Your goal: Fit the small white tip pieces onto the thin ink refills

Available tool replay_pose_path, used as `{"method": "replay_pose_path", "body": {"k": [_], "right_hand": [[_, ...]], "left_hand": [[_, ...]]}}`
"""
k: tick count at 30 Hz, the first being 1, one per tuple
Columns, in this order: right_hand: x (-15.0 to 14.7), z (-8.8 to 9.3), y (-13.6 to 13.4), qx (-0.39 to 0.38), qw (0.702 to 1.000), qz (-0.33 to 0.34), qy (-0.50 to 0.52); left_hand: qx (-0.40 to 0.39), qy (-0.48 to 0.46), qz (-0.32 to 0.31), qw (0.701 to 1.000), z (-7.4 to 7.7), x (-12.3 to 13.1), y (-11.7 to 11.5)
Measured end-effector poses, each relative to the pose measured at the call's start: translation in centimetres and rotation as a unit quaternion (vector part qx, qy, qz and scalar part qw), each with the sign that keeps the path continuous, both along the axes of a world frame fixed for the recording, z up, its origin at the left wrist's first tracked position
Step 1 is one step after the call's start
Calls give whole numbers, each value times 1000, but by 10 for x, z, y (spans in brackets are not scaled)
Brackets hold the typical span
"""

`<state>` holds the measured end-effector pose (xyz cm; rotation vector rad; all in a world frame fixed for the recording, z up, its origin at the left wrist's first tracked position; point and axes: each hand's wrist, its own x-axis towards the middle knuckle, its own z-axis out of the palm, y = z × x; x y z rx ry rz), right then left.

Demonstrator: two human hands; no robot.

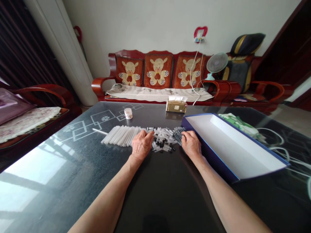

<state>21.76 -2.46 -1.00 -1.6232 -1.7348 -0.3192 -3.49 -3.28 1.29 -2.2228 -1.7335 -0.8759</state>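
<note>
Tubes of white plastic (120,136) are lying side by side in a neat row on the dark glass table (60,155), and you are working right at the row's end. One loose tube (99,131) is lying apart, just off the row's left end. Beside the row, short clear pieces with black caps (162,140) are sitting in a jumbled heap, and past them a bunch of thin dark rods (178,134) is fanning out towards the box. So the left part of the spread looks orderly, while the heap in the middle looks untouched and makes up much of what is left.

You are keeping your left hand (141,145) open and palm down, with its fingers spread over the heap's left edge, touching the pieces and gripping nothing that shows. Your right hand (191,144) is resting on the thin dark rods, its fingers curled slightly; you cannot tell from this view whether they are pinching one.

Just right of that hand, a long box (209,155), blue outside and white inside, is lying open on the table. Further back, a tissue box (176,105) and a small white-lidded jar (128,113) are standing near the table's far edge.
</note>
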Motion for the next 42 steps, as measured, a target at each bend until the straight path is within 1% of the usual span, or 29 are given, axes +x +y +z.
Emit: {"method": "replay_pose_path", "body": {"k": [4, 6, 8, 12, 15, 18, 22, 24, 25, 27, 29, 30, 32, 34, 36, 37, 39, 42], "right_hand": [[-5, 4, -4, -82, 991, -65, -88], [-8, 6, -5, -112, 984, -86, -112], [-9, 9, -5, -133, 978, -98, -123], [-11, 13, -5, -162, 972, -107, -134], [-13, 15, -5, -176, 968, -118, -137], [-16, 17, -5, -178, 966, -124, -139], [-17, 21, -6, -172, 968, -124, -131], [-17, 24, -6, -159, 975, -114, -108], [-17, 25, -5, -145, 981, -100, -86], [-18, 29, -4, -96, 994, -47, -23], [-22, 34, -4, -30, 997, 27, 65], [-26, 36, -5, -5, 991, 64, 118], [-36, 41, -7, 3, 962, 137, 235], [-47, 46, -12, -32, 916, 201, 345], [-57, 49, -18, -64, 870, 245, 423], [-61, 50, -20, -70, 853, 254, 450], [-66, 49, -23, -65, 834, 252, 486], [-69, 46, -25, -45, 826, 246, 505]], "left_hand": [[33, 21, -3, 999, 3, 4, -2], [56, 20, -18, 998, 3, 6, -1], [83, 6, -56, 995, 0, 8, -1], [103, -39, -165, 980, -6, 12, 0], [103, -30, -204, 973, -8, 14, -1], [96, -3, -195, 976, -7, 16, -4], [78, 14, -126, 989, -5, 19, -7], [65, 12, -103, 992, -6, 19, -6], [58, 10, -105, 993, -7, 19, -6], [48, -3, -134, 990, -10, 19, -4], [43, -17, -167, 985, -10, 18, -4], [39, -18, -173, 984, -10, 18, -5], [26, -6, -164, 986, -8, 19, -6], [8, 8, -148, 989, -7, 19, -8], [-5, 5, -147, 989, -6, 20, -8], [-10, -5, -151, 988, -5, 20, -8], [-19, -28, -166, 986, -4, 21, -8], [-34, -56, -171, 983, -3, 22, -10]]}}
